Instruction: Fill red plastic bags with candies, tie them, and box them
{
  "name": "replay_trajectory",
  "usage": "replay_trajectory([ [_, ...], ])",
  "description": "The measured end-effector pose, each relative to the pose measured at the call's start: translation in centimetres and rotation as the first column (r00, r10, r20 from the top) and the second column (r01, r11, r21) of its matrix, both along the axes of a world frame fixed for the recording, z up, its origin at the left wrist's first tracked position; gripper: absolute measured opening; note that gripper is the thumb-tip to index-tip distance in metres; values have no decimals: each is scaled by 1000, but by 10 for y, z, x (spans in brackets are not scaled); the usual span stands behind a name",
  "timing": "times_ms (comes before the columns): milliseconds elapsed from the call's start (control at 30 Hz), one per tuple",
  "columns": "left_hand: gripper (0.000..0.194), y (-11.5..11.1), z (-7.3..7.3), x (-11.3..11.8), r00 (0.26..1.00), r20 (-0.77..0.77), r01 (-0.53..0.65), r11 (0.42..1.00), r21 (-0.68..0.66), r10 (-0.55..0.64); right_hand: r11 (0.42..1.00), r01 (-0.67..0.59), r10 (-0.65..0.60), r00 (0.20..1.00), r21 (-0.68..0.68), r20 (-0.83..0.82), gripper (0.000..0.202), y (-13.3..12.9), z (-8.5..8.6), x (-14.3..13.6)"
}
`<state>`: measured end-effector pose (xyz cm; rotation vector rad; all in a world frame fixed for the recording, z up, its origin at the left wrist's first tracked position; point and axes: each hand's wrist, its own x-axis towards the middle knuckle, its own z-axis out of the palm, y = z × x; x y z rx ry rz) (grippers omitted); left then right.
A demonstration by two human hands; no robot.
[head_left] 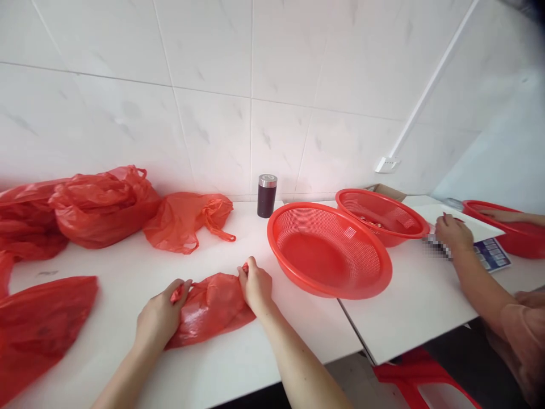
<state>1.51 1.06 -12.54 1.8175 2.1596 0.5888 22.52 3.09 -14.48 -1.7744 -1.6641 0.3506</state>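
Note:
In the head view, a red plastic bag (pixel 215 309) lies on the white table in front of me, its contents hidden. My left hand (pixel 160 312) is closed round the bunched plastic at the bag's left end. At the right end, my right hand (pixel 255 287) grips another gathered part of the same bag, a bit of it poking out above the fingers. Just right of my right hand stands a red plastic basket (pixel 313 255), with nothing seen inside it.
More red plastic bags (pixel 106 210) lie along the left side. A dark tumbler (pixel 266 199) stands by the wall. Behind the near basket sits a second red basket (pixel 383 213) with small pieces in it. At right, a person's hand (pixel 455 233) holds a pen near paper and a calculator (pixel 491 254).

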Motion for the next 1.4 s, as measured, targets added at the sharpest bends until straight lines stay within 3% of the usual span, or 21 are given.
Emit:
replay_trajectory([
  [167,36,-16,0,-2,996,80,-38,996,75,32,997,49,-47,999,59,-26,11,-4,-2,1],
  [433,39,-67,2,-14,944,329,-80,988,129,33,983,113,-97,989,148,-109,19,-4,-10,-5],
  [600,41,-79,5,-17,814,581,-28,998,64,-15,968,125,-78,974,218,-212,23,-8,-8,-4],
  [700,38,-73,18,-22,731,683,-14,1000,27,-8,955,75,2,966,285,-259,23,-13,-5,2],
  [733,36,-70,25,-22,749,663,-72,994,81,0,950,58,30,962,308,-273,23,-15,-4,3],
  [800,30,-66,40,-17,861,508,-188,934,303,8,936,43,70,949,348,-306,23,-19,-2,5],
  [867,23,-63,51,-3,964,266,-113,864,491,-25,924,48,92,935,380,-343,22,-23,0,5],
  [900,21,-62,55,7,983,163,-13,864,504,-81,918,51,103,927,394,-359,22,-24,0,5],
  [967,23,-60,55,29,974,34,196,903,382,-226,906,54,126,913,420,-388,23,-26,1,4],
  [1033,27,-57,50,48,941,-29,336,926,169,-337,894,68,140,897,442,-420,24,-27,1,4],
  [1100,23,-53,47,57,915,-76,398,917,8,-396,886,93,141,879,455,-455,26,-28,3,4],
  [1167,16,-46,52,56,904,-88,415,908,-53,-418,886,104,150,858,452,-491,26,-29,5,5],
  [1300,16,-26,87,33,911,-76,402,913,-62,-406,946,36,165,802,321,-574,27,-32,11,7],
  [1400,16,-15,115,6,932,-59,355,933,-58,-358,980,-54,154,821,194,-550,32,-35,11,7],
])
